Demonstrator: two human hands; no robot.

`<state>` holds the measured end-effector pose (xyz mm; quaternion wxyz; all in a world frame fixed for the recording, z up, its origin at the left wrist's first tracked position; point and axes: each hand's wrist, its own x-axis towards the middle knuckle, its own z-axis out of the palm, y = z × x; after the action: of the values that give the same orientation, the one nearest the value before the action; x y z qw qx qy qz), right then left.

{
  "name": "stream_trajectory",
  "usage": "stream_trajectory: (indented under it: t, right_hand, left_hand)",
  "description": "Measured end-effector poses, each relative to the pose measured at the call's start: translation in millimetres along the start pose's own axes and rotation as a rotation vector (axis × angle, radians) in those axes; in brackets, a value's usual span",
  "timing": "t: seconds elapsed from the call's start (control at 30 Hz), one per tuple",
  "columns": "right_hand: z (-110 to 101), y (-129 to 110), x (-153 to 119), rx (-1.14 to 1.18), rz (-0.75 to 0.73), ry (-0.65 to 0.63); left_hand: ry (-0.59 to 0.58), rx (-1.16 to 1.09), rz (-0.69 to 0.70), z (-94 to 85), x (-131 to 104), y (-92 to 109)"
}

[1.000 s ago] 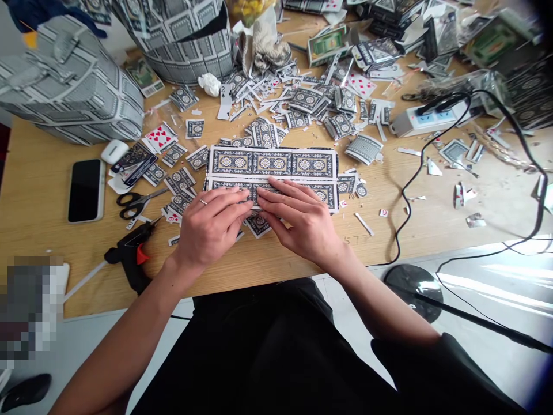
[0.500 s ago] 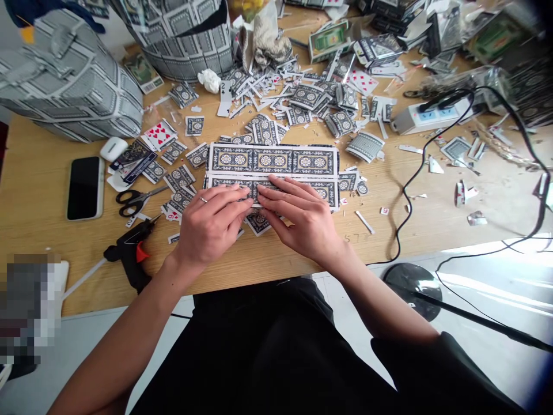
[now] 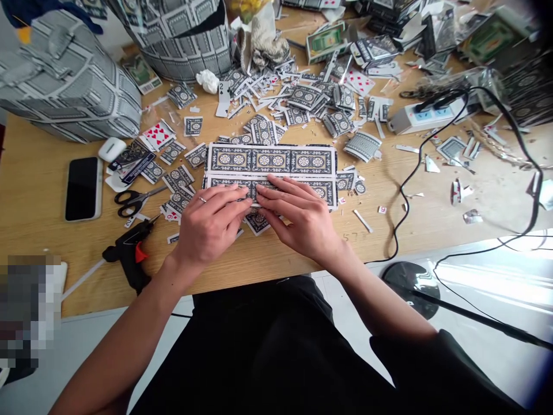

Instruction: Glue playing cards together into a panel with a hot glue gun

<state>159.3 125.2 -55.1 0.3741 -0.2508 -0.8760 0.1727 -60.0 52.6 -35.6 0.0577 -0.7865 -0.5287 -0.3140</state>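
A panel of joined playing cards [image 3: 272,159], backs up in two rows, lies in front of me. My left hand [image 3: 212,222] rests on its near row, fingers stretched out and a ring on one of them. Beside it my right hand [image 3: 298,216] lies on the same row with its fingers extended, the fingertips of both hands almost meeting. Both thumbs are at the panel's near edge; whether they pinch it I cannot tell. Loose cards [image 3: 258,223] poke out below the panel, between my hands. Part of the near row is hidden under my fingers.
A glue gun [image 3: 132,253], scissors [image 3: 132,202] and a phone [image 3: 83,189] lie at the left. Two card-covered shapes [image 3: 86,86] stand behind them. Cut cards [image 3: 302,95] litter the table's back. A power strip [image 3: 425,115] with a black cable [image 3: 404,196] is on the right.
The whole view has shifted very slightly. My hands keep the same place on the card panel.
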Motion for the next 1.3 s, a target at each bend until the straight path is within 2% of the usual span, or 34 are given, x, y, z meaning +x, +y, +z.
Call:
stream_trajectory:
  t: [0.67, 1.3]
  right_hand:
    - [-0.7, -0.8, 0.9, 0.006, 0.035, -0.028]
    - [1.2, 1.2, 1.2, -0.042, -0.048, 0.020]
  left_hand:
    - [0.002, -0.013, -0.012, 1.3, -1.6, -1.0]
    - [0.029, 0.025, 0.017, 1.1, 0.1, 0.6]
